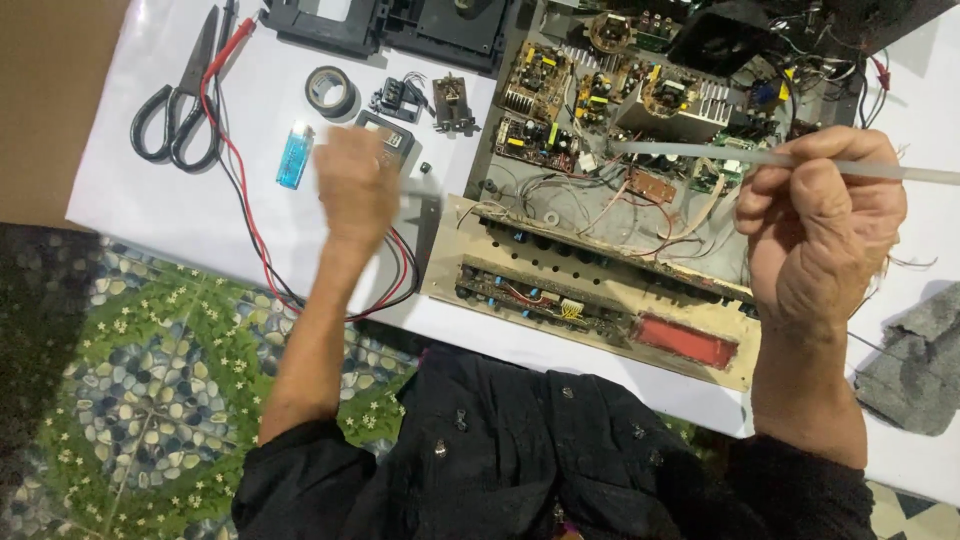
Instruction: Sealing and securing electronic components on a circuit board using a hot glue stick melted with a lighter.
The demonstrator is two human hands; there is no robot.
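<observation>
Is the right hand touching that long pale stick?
Touching. The head view shows the right hand closed around the pale stick, which passes through its fingers.

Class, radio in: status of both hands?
Right hand shut on pale stick over open chassis. Left hand blurred above meter. Nothing blocking.

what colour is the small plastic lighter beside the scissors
Translucent blue small plastic lighter, clearest in the head view, right of the black-handled scissors.
</observation>
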